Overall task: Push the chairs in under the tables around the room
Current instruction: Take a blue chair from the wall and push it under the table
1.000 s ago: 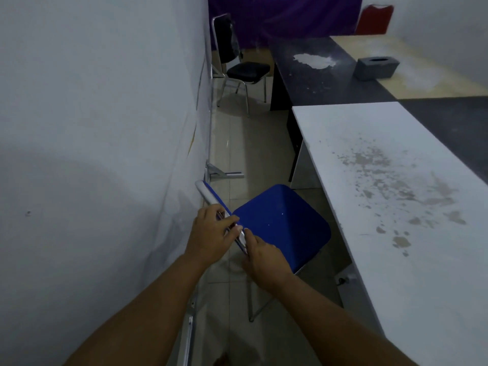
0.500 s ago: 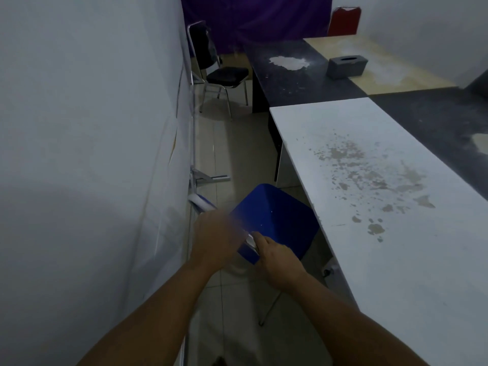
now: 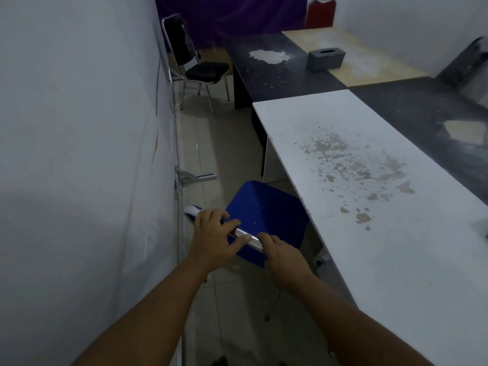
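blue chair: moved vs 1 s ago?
Yes. The blue chair has slid toward the white table: its seat's right corner now reaches under the table edge, where a strip of floor showed before. Both hands grip its backrest.

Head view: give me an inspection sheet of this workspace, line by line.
Surface: white table, top stained and flaking.
Job's things: blue chair, seat partly under the table edge; black chair standing clear by the wall.
Clutter: grey tissue box, white patch on the dark table.
Hands: left hand and right hand both grip the blue chair's backrest.
Cables: nothing seen.
Surroundings: white wall, purple curtain, red chair.
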Tool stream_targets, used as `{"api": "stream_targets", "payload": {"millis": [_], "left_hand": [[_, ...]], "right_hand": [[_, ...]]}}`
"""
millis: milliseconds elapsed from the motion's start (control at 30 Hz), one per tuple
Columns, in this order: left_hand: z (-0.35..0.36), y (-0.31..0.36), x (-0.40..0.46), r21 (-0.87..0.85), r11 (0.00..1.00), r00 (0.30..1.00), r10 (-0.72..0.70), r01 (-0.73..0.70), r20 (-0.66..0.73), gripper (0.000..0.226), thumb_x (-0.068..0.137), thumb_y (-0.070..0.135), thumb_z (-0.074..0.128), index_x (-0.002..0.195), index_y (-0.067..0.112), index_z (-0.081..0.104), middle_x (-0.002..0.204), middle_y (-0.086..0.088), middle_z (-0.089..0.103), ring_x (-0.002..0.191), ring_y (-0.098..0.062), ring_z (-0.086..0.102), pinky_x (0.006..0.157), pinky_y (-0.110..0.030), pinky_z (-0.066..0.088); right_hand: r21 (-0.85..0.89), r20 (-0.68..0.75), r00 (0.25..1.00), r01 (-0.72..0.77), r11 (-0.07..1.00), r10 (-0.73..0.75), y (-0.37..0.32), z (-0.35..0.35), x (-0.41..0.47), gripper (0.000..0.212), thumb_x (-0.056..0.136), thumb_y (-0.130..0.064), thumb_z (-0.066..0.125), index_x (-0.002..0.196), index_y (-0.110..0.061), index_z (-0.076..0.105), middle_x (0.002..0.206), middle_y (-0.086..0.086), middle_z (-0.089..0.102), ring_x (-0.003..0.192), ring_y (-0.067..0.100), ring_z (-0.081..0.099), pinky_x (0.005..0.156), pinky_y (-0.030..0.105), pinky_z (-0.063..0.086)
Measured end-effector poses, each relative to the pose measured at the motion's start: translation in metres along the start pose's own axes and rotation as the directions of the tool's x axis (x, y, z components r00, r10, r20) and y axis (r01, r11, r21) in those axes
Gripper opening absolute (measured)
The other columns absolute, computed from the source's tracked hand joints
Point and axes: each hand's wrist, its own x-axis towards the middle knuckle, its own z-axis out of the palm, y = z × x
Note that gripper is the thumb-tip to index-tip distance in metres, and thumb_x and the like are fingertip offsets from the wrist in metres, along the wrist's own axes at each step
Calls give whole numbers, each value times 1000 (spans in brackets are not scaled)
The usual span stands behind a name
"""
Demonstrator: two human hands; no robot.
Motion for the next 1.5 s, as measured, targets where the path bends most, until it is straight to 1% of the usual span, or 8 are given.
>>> {"api": "stream_targets", "payload": {"millis": [300,400,467,600,833,1133,1267,1500], "left_hand": [[-3,-54,39,-91,932,932,-337,350,132,58,90,62,39,122,21,64,128,-9,51,122,-28,42,103,-44,37],[3,-57,54,-215,879,903,-400,426,155,49,91,60,45,106,21,72,115,-5,62,107,-22,55,95,-41,46],[5,-56,58,-227,886,915,-393,404,92,48,89,60,41,83,25,73,91,2,68,87,-18,60,86,-40,49],[6,-60,64,-200,910,931,-349,363,106,37,86,31,55,50,25,52,51,9,49,58,-18,54,76,-41,51],[19,-66,90,-201,925,943,-295,321,153,34,81,34,45,50,22,52,56,9,45,72,-24,50,68,-34,40],[30,-67,127,-195,936,953,-270,294,138,36,80,33,44,54,16,60,58,3,48,71,-24,47,64,-31,34],[36,-78,147,-191,946,959,-235,264,159,33,84,30,48,56,16,58,59,6,44,75,-24,48,65,-33,37],[52,-77,190,-239,951,972,-159,198,173,30,77,37,44,51,24,47,58,3,45,65,-27,52,57,-31,37]], "right_hand": [[-42,-115,987,-116,992,111,-24,4,26,60,93,-41,54,146,-23,32,134,1,53,110,19,56,86,33,49],[-61,-129,981,-155,986,147,-30,10,37,61,94,-41,55,147,-23,31,135,1,53,111,21,57,84,35,49],[-89,-153,974,-180,980,165,-29,19,42,51,95,-34,57,141,-23,39,125,2,60,99,21,63,74,34,50],[-149,-184,964,-219,964,191,-26,30,50,23,85,-22,70,100,-24,52,79,-2,64,59,15,59,51,29,48],[-164,-208,956,-244,956,208,-20,23,66,14,91,-23,63,100,-22,52,82,-1,65,63,17,62,57,34,54],[-165,-284,935,-264,950,211,-9,17,86,23,84,-21,73,92,-19,51,75,0,65,55,16,61,48,26,40],[-186,-304,927,-286,940,222,-12,16,102,39,65,-19,87,82,-22,52,60,-3,59,42,11,52,43,23,26],[-176,-348,904,-322,930,247,12,8,128,47,58,-20,89,80,-23,48,57,-4,56,39,11,49,40,20,25]]}}
